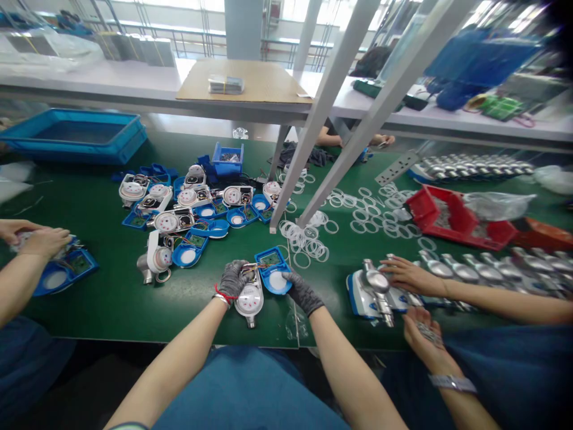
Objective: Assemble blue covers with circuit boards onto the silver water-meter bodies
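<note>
My left hand (233,282), in a grey glove with a red cord at the wrist, is closed on the side of a meter body (249,300). This body has a round white face and a short metal pipe stub pointing towards me. Wires join it to a blue cover (274,280) with a green circuit board and a white disc. My right hand (304,292), also gloved in grey, grips the cover's lower right edge, fingers partly hidden. Just beyond lie loose clear rings (307,236). Several similar open meters (168,221) with blue covers lie to the left.
Slanting grey posts (329,107) rise from the table ahead. A blue bin (228,158) and a blue tray (76,134) stand at left. Co-workers' hands (414,278) work at right among metal-topped units (376,286), with others at left and behind the posts. Red bins (461,218) stand at right.
</note>
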A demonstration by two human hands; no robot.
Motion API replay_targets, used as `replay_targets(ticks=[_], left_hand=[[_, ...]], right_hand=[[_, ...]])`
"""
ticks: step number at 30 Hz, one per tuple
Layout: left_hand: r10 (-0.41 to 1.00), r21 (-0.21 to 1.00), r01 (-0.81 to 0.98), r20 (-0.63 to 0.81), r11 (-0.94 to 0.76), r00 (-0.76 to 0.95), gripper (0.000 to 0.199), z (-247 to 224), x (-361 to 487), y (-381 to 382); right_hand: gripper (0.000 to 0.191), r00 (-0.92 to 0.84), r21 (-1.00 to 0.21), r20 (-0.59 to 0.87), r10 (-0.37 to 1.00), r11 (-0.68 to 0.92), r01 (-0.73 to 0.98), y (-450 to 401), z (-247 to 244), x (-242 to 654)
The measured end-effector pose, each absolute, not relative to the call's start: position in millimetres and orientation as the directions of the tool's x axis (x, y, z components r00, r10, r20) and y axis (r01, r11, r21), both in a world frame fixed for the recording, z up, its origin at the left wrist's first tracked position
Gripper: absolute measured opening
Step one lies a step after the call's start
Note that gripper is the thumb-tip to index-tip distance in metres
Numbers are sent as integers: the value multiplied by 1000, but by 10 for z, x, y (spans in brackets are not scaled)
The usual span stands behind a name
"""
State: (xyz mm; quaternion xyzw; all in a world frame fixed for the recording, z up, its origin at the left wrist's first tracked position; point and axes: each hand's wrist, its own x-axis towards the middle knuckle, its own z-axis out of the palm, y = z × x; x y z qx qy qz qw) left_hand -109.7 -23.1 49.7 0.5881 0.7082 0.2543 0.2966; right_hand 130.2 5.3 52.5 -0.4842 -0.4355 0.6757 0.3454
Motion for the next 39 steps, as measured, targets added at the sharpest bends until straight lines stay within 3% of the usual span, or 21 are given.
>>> replay_targets(ticks=[6,15,19,23,29,33,36,39], left_hand=[[975,749,632,-86,199,-206,30,518,-1011,-282],[961,854,501,5,140,-276,42,333,-1122,-431],[973,736,676,149,7,-173,27,448,-1341,-566],[980,573,812,198,-108,-9,26,507,-1519,-596],[946,553,789,305,-269,109,24,326,-1584,-584],[953,619,767,300,-171,-29,19,209,-1510,-593],[948,714,701,229,-9,-221,15,185,-1420,-576],[947,799,598,139,66,-290,16,220,-1337,-557]], right_hand=[[58,-436,-880,-309,845,-428,-206,-26,821,1063],[66,-390,-904,-402,829,-426,27,-9,1172,827],[67,-371,-905,-406,835,-424,37,-64,1213,725],[71,-335,-918,-396,855,-360,167,-87,1199,620],[69,-271,-893,-333,903,-210,399,-116,1202,487],[68,-236,-862,-316,919,-175,476,-155,1209,414],[69,-233,-852,-332,914,-184,491,-185,1226,397],[67,-253,-826,-328,910,-146,544,-219,1250,407]])
